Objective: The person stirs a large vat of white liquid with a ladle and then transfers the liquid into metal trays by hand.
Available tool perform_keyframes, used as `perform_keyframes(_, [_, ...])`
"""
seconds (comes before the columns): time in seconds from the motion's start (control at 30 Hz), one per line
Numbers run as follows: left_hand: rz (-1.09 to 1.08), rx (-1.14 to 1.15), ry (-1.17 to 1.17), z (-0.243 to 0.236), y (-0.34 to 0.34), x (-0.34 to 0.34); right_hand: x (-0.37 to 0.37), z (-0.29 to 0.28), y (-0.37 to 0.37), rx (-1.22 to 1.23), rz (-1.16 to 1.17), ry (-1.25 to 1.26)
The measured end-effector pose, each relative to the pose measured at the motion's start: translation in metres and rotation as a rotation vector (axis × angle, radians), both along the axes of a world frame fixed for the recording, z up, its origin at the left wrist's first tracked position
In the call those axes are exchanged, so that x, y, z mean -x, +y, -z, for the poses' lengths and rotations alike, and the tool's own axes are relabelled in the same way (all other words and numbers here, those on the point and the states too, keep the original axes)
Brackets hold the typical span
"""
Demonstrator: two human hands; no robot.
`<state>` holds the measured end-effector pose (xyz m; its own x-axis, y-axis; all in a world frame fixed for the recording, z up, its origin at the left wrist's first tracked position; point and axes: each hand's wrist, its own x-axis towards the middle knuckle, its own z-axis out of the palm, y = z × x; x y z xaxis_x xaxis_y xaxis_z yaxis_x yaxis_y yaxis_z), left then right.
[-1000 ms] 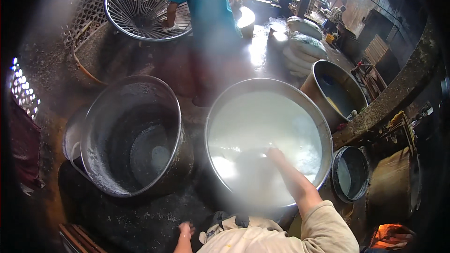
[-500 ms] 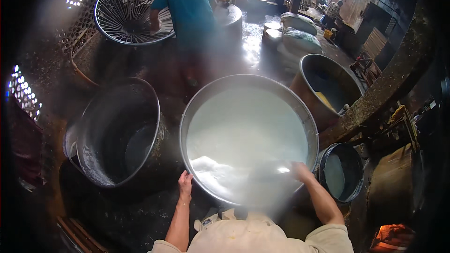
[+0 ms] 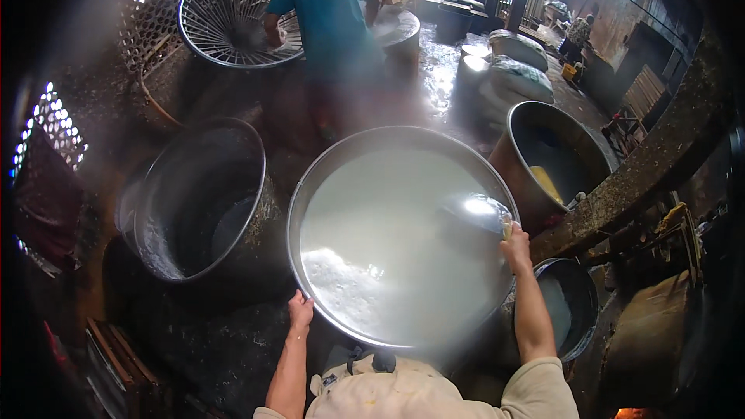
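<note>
Metal vat (image 3: 400, 136), before the person, filled with pale liquid (image 3: 388, 225). Shiny dipper (image 3: 475, 206), seemingly, at vat's right side; right hand (image 3: 515, 249), grip closed on it. Left hand (image 3: 300, 313) at near-left edge; grip, cannot tell. Dipping apparently under way, unfinished: dipper not set down. Leftward: dark pot (image 3: 194, 167).

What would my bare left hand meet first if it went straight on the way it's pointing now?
Most likely the large, round, silver metal vat of cloudy whitish liquid, at its near-left rim. Your left hand sits against or just short of it; this view doesn't settle which.
</note>
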<state>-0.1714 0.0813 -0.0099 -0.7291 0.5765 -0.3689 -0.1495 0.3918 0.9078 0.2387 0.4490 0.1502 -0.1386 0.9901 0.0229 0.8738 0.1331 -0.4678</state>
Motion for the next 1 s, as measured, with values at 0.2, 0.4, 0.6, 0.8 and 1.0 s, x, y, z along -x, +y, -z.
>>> perform_keyframes(0.2, [-0.085,0.004,0.157,-0.019,0.002,-0.005,0.029,0.075,0.009,0.159,-0.007,-0.120])
perform_keyframes(0.4, [0.022,-0.017,-0.016,-0.023,0.002,0.008,0.044,0.160,-0.034,0.119,-0.153,-0.008])
perform_keyframes(0.6, [0.120,-0.172,-0.110,-0.018,0.009,0.038,0.091,0.204,-0.102,0.109,-0.222,-0.067])
perform_keyframes(0.8, [0.212,-0.117,-0.067,-0.017,0.017,0.082,0.166,0.171,-0.180,0.283,-0.099,0.178])
perform_keyframes(1.0, [0.349,0.053,-0.020,0.014,0.021,0.102,0.210,0.107,-0.229,0.187,-0.243,0.187])
